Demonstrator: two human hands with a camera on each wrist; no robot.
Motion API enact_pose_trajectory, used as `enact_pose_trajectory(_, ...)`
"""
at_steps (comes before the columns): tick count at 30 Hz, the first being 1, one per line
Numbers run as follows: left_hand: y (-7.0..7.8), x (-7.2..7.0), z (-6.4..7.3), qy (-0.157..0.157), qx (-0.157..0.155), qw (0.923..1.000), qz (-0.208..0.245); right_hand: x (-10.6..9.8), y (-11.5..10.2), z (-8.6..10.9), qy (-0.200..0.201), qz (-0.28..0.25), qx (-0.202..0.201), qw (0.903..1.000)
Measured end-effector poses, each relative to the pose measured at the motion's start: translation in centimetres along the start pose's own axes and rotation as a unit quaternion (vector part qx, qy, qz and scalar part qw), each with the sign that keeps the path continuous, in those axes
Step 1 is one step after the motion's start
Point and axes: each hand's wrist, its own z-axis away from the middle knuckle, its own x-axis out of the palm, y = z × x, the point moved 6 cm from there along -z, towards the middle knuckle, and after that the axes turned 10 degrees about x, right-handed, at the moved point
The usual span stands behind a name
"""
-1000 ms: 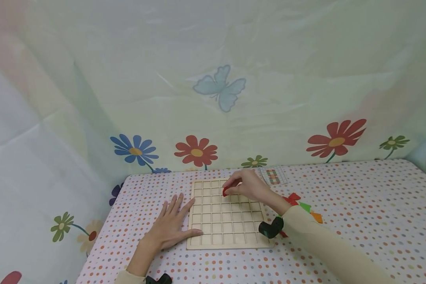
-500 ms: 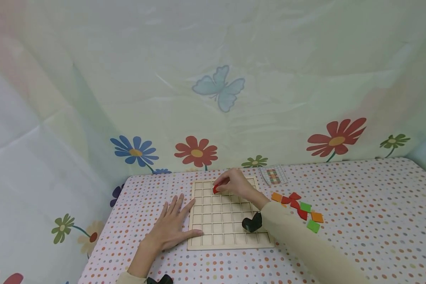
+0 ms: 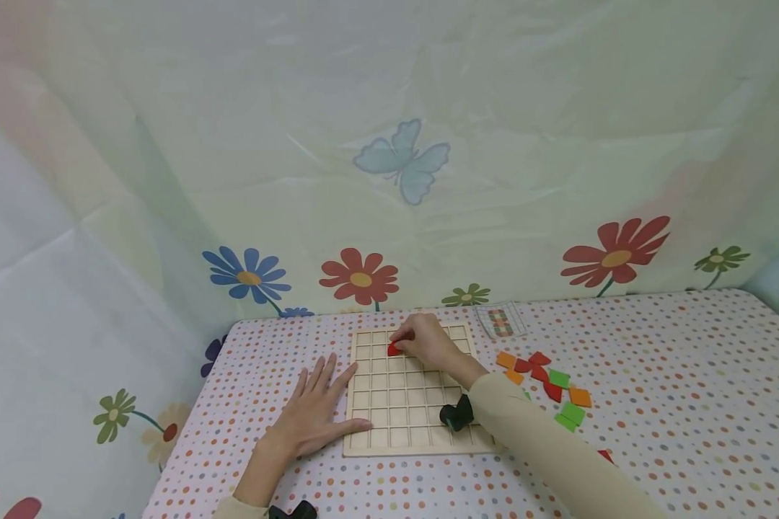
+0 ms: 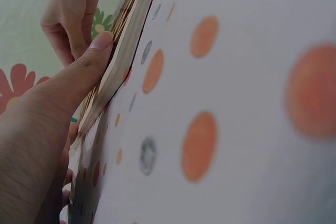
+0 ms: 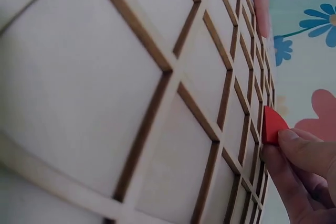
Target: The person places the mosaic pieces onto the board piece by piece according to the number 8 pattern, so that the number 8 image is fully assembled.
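A: Hands first?

B: Right hand [image 3: 430,343]: thumb and fingers pinching a red piece [image 3: 392,349]. Left hand [image 3: 311,418]: fingers spread wide on the dotted cloth [image 3: 675,375], thumb laid on the left border of a wooden grid board [image 3: 399,418].

A: Piece's look and place?

B: Plain bright red, flat-faced, with some thickness. Straight edges, one curved edge, rather like a quarter disc. It is at the board's far part, about third column from the left, second row from the far side. Seated or just above, I can't tell.

A: Which view gives what?

B: Right wrist: the curved edge and the thumb on the piece, both small from the head. Left wrist: the board's side, edge-on, under the left thumb. Head alone: loose tiles [image 3: 552,391] in red, orange and green, right of the board.

A: Farther out?

B: Patterned card [image 3: 500,321] beyond the board's far right corner; flowered backdrop [image 3: 526,144] behind.
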Motion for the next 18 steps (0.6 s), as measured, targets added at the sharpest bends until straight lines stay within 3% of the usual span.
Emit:
enact_pose_trajectory(5, 0.1, 0.0, 0.0, 0.000, 0.003, 1.0000, 0.004, 0.0, -0.3, 0.1, 0.001, 0.016, -0.003, 0.9999)
enact_pose_trajectory(12, 0.0, 0.0, 0.1, 0.001, 0.005, 1.0000, 0.007, 0.4, -1.2, 0.1, 0.009, 0.082, -0.033, 0.9960)
enact_pose_trajectory(18, 0.0, -0.1, 0.1, 0.003, 0.005, 0.9999, 0.010, 0.7, -1.8, 0.1, -0.006, 0.125, -0.018, 0.9920)
